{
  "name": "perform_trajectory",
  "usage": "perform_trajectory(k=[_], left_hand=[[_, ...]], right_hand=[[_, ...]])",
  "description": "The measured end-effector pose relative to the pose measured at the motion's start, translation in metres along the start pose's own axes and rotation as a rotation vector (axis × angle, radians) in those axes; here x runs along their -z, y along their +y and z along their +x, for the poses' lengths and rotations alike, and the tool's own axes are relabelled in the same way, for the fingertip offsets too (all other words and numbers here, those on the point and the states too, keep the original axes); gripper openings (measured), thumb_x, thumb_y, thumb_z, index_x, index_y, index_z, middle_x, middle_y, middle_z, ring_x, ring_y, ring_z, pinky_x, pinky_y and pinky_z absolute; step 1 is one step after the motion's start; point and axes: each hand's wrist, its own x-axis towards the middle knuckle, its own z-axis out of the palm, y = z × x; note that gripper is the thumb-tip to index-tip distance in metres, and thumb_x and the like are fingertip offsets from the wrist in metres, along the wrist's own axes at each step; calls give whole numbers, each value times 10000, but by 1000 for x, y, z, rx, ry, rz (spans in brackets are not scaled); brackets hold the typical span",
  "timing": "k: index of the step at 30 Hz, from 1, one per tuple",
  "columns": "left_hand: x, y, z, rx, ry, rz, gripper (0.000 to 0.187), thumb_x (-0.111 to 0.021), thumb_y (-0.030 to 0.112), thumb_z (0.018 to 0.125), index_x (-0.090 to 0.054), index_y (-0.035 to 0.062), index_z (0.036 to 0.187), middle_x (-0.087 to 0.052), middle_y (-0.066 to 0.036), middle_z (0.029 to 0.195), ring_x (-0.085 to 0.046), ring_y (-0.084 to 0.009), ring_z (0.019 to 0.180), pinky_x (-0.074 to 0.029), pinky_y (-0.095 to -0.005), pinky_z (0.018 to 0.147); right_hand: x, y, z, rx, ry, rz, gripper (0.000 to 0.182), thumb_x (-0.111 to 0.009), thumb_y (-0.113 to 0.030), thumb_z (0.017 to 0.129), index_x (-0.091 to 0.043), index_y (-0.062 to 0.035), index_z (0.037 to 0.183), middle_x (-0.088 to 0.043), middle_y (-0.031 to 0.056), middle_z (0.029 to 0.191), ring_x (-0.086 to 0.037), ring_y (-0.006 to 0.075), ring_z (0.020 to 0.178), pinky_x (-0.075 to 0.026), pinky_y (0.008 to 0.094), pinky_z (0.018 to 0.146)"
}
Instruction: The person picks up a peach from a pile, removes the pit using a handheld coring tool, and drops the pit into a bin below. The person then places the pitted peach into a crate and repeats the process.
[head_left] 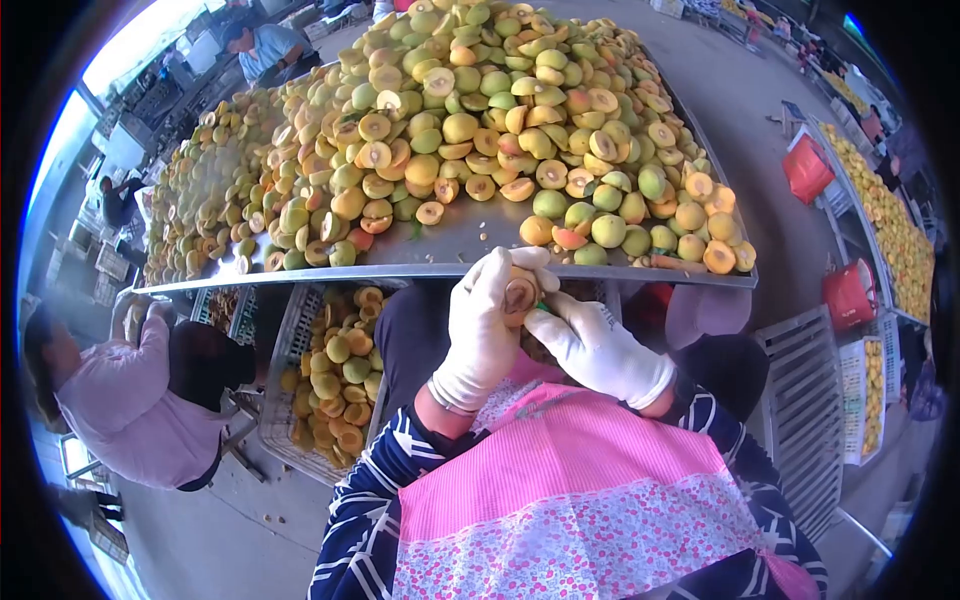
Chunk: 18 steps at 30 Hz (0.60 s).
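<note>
My left hand (pixel 480 330), in a white glove, is closed around a peach half (pixel 519 294). Its cut face shows a brown centre. My right hand (pixel 598 343), gloved the same way, is pinched around a small tool with a green part (pixel 541 306) showing by the fruit. Most of that tool is hidden by the fingers. Both hands are close together above my lap, just in front of the metal table's front edge (pixel 450 271). Heaped over the tabletop are yellow-green peaches (pixel 460 127), many of them cut in half with brown centres showing.
Below the table at left stands a plastic crate (pixel 275 420) of fruit halves. A person in a pink top (pixel 140 400) sits to the left; another person (pixel 268 52) is across the table. Right are a slatted rack (pixel 815 410), red bags (pixel 808 168) and another fruit-covered table (pixel 890 225).
</note>
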Motion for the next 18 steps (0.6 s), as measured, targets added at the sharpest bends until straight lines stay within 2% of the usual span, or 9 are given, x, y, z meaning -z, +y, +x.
perform_trajectory(k=[2, 3, 5, 8, 11, 14, 18], left_hand=[[-11, 3, -1, 29, 124, 142, 607, -403, 497, 1098, -651, -51, 1176, -718, -157, 992, -645, -178, 865, -520, -294, 836], [-18, 3, 0, -21, 173, 185, 621, -418, 507, 1092, -683, -54, 1112, -718, -144, 898, -627, -151, 794, -499, -265, 766], [-20, 3, 1, -25, 173, 203, 619, -426, 508, 1090, -683, -55, 1112, -717, -147, 899, -620, -146, 792, -493, -264, 758], [-21, 1, 3, -12, 188, 177, 615, -435, 504, 1088, -690, -56, 1088, -716, -148, 887, -612, -141, 773, -486, -264, 741], [-28, 2, 4, -26, 218, 165, 538, -469, 437, 1093, -703, -44, 1039, -712, -139, 843, -645, -162, 748, -524, -271, 722], [-29, 0, 4, -52, 231, 179, 491, -484, 386, 1095, -708, -42, 1009, -709, -138, 820, -663, -177, 734, -546, -278, 715], [-29, 6, 4, -20, 143, 275, 484, -462, 358, 1099, -704, -51, 1006, -708, -147, 816, -661, -181, 732, -550, -288, 714]], right_hand=[[-7, 8, 0, 38, 14, 97, 347, -555, -313, 1074, -631, 18, 1003, -659, 132, 733, -637, 213, 644, -483, 365, 602], [-7, 9, -1, -26, -33, 220, 351, -556, -324, 1071, -638, 11, 1009, -649, 120, 719, -630, 218, 611, -474, 367, 582], [-4, 8, -4, -155, -130, 467, 358, -559, -346, 1066, -654, -3, 1022, -628, 96, 691, -616, 229, 547, -456, 372, 540], [8, 2, -5, -405, -308, 715, 392, -541, -385, 1075, -657, -27, 968, -548, -3, 664, -481, 88, 495, -368, 280, 477], [14, 9, -3, -422, -402, 819, 393, -531, -392, 1079, -661, -35, 976, -568, -1, 680, -486, 66, 499, -337, 237, 477], [11, 8, 1, -363, -327, 634, 387, -523, -376, 1083, -661, -31, 971, -574, 6, 669, -494, 81, 496, -346, 241, 479], [8, 19, 4, -21, -215, 387, 410, -500, -367, 1090, -655, -14, 949, -557, 25, 613, -505, 123, 484, -350, 257, 476]])
